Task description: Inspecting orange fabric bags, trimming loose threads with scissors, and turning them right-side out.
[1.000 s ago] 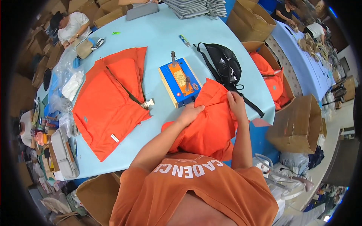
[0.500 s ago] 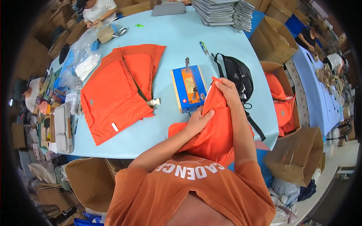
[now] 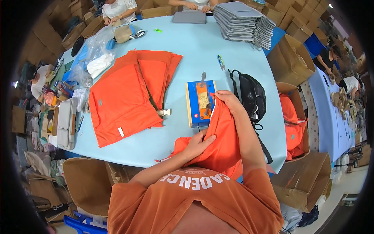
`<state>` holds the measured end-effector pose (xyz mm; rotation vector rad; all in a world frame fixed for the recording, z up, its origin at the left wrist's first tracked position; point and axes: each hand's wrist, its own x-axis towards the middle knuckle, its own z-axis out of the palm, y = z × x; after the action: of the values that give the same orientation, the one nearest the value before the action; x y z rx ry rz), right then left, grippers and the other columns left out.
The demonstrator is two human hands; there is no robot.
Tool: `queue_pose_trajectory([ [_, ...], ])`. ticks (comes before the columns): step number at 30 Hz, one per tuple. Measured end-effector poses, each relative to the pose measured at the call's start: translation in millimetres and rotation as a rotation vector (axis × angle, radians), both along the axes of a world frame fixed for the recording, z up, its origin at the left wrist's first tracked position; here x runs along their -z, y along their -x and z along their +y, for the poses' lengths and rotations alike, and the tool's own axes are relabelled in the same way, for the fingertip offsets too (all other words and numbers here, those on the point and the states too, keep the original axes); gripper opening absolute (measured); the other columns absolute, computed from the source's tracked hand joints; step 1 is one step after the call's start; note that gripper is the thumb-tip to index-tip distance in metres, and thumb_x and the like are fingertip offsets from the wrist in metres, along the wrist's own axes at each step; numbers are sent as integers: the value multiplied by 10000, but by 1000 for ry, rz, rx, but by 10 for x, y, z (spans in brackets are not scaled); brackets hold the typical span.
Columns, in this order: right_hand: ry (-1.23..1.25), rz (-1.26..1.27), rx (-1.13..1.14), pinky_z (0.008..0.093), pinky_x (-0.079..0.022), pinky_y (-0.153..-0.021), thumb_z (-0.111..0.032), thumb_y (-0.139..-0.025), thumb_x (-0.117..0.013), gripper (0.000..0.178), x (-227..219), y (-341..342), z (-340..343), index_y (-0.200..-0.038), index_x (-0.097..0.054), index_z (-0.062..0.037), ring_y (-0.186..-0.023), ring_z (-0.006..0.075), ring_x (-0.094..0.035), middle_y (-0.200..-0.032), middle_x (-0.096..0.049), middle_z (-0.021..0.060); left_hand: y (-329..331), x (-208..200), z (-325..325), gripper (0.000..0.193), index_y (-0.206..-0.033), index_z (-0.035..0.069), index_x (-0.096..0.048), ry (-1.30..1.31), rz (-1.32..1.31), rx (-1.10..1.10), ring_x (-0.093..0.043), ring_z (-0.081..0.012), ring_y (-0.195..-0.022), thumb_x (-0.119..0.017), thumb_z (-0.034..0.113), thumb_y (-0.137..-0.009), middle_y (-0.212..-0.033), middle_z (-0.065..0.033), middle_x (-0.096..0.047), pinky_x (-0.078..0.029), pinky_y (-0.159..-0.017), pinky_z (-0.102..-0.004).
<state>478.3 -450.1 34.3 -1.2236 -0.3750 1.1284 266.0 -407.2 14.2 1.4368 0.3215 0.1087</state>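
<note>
An orange-red fabric piece, like a sewn bag or pouch, hangs between my two hands at the table's near edge. My right hand pinches its upper corner, just right of a blue block. My left hand grips the cloth lower down, thumb on top. The blue block has an orange panel, wooden sides and two upright dark metal posts; the cloth's corner is beside it, and I cannot tell if they touch. Left of it lies a stack of similar orange fabric pieces with a white buckle.
A black bag with straps lies right of the block, and snips lie beyond it. Grey folded cases are stacked at the far edge. Cardboard boxes stand around the table. Other people work across it.
My right hand has drawn the cloth's corner closer to the block's near post. My left hand has slid slightly down and left. The whole view has shifted a little.
</note>
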Motion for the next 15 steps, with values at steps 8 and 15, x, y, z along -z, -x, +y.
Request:
queue_pose_trajectory([
  [8,56,-12,-28,237,-469,-689,-125,-818,-504,191,-68,65,44,-889,-566,40,-724,130,-586,-833,-612,87,-20,27,-12,358,-1060,-32,-495,4,4,1,-500,-109,-900,-539,236,-826,-987,-74,-567,-398,-797,-246],
  [15,43,-19,-3,249,-464,-687,-125,-819,-495,197,-62,67,58,-889,-568,44,-739,147,-576,-850,-603,96,-28,54,-17,349,-1060,-34,-492,115,-2,-26,-496,-104,-897,-544,220,-827,-986,-59,-561,-396,-799,-238],
])
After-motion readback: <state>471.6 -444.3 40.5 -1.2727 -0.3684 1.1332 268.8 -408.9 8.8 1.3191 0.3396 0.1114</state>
